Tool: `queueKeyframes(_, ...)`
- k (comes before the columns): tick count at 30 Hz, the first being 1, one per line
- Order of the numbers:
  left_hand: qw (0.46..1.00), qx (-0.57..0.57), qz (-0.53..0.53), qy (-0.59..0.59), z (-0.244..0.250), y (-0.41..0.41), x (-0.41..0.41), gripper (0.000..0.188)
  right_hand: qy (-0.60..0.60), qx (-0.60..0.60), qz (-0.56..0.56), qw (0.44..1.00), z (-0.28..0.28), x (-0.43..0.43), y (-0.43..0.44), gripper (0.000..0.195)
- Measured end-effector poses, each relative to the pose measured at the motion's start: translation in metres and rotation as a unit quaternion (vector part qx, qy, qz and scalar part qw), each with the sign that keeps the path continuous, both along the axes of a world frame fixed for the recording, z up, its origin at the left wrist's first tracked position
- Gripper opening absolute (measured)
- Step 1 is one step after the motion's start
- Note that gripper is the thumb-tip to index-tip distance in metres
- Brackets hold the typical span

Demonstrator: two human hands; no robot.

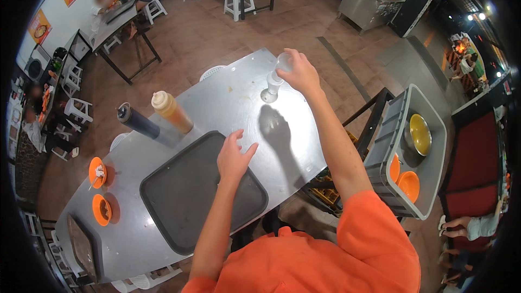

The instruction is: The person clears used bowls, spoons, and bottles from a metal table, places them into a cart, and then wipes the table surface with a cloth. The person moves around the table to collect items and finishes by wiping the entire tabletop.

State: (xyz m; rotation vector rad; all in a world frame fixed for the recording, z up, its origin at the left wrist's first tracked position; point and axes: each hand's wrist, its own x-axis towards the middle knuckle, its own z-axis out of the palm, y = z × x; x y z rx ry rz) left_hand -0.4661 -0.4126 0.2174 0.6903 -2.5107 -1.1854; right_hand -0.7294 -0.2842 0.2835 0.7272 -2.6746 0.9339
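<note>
My right hand (301, 71) has its fingers around a clear cup (284, 62) near the far right corner of the metal table (211, 101). Just below that cup another clear cup (274, 83) is visible; whether the two touch I cannot tell. My left hand (235, 156), fingers apart and holding nothing, is over the upper right part of a dark grey serving tray (183, 195). Left of the tray's far end are a squeeze bottle with orange sauce (173, 113) and one with dark sauce (140, 121). An orange bowl with crumpled tissue (97, 173) and another orange bowl (101, 210) stand further left.
A grey plastic bin (397, 130) with a metal bowl (419, 134) and orange bowls (408, 187) stands at the right. Another tray (81, 248) lies at the table's left end. White stools (239, 2) stand on the floor; people sit at tables at the upper left.
</note>
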Motion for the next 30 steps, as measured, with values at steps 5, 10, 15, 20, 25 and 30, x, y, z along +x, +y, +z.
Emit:
queueKeyframes(5,0.998,0.049,0.041,0.01,-0.009,0.004,0.031,0.036,-0.001,0.168,0.03,0.985,-0.058,-0.041,-0.012,0.069)
queueKeyframes(10,0.992,0.08,0.058,0.078,-0.018,0.003,0.046,0.014,-0.031,0.11,0.122,0.986,-0.089,-0.05,-0.04,0.072)
queueKeyframes(15,0.992,0.108,0.018,0.07,-0.02,0.019,0.021,0.014,-0.1,0.04,0.105,0.989,-0.077,-0.051,-0.022,0.073)
queueKeyframes(20,0.99,0.126,0.02,0.064,-0.015,0.031,0.019,0.013,-0.047,0.098,0.116,0.987,-0.078,-0.048,-0.019,0.077)
queueKeyframes(25,0.984,0.173,0.041,0.024,-0.016,0.023,0.036,0.017,-0.066,0.196,0.13,0.97,-0.107,-0.052,-0.027,0.074)
queueKeyframes(30,0.916,0.396,-0.026,0.063,0.006,0.021,0.029,0.046,-0.104,0.154,0.161,0.969,-0.09,-0.042,-0.004,0.07)
